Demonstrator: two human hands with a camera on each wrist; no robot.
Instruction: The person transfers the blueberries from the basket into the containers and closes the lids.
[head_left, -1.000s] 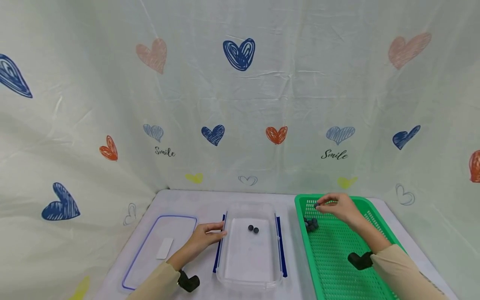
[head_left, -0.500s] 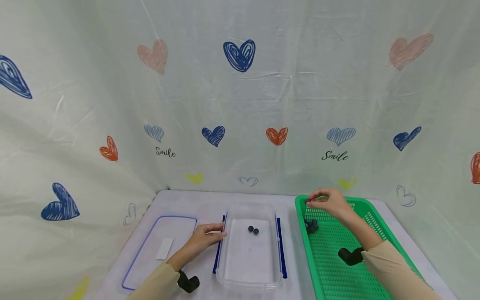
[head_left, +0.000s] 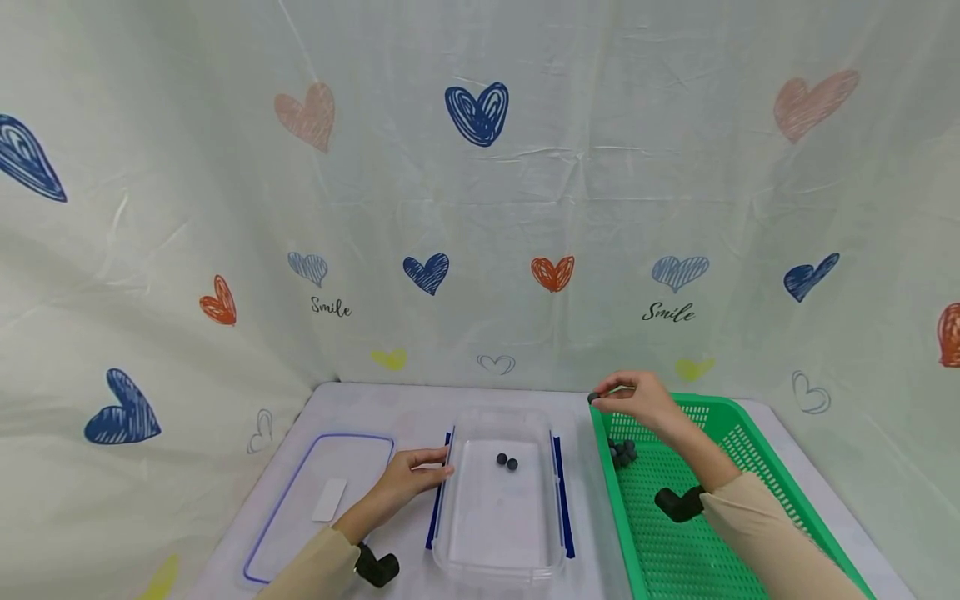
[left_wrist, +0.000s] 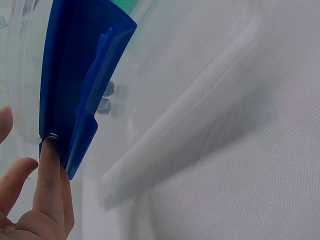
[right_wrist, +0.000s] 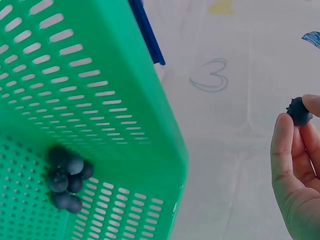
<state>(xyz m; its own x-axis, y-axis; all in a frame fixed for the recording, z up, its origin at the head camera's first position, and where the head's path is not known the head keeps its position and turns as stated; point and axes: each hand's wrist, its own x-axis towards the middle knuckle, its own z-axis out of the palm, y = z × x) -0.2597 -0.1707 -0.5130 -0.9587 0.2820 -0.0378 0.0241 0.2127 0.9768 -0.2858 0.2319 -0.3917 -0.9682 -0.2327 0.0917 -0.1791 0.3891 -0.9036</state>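
We judge the step in hand to be carrying one berry [right_wrist: 299, 111] from basket [head_left: 619, 525] to box [head_left: 498, 521]. Our right hand [head_left: 637, 400] pinches it near the basket's far left corner; our left hand's [head_left: 408, 479] fingers rest fairly straight against the blue latch [left_wrist: 70, 75]. The next move calls for lowering the berry beside the pair [head_left: 512, 464] in the box, then releasing. Since the earlier frames, our right hand has shifted left; the left hand and pair stay put.
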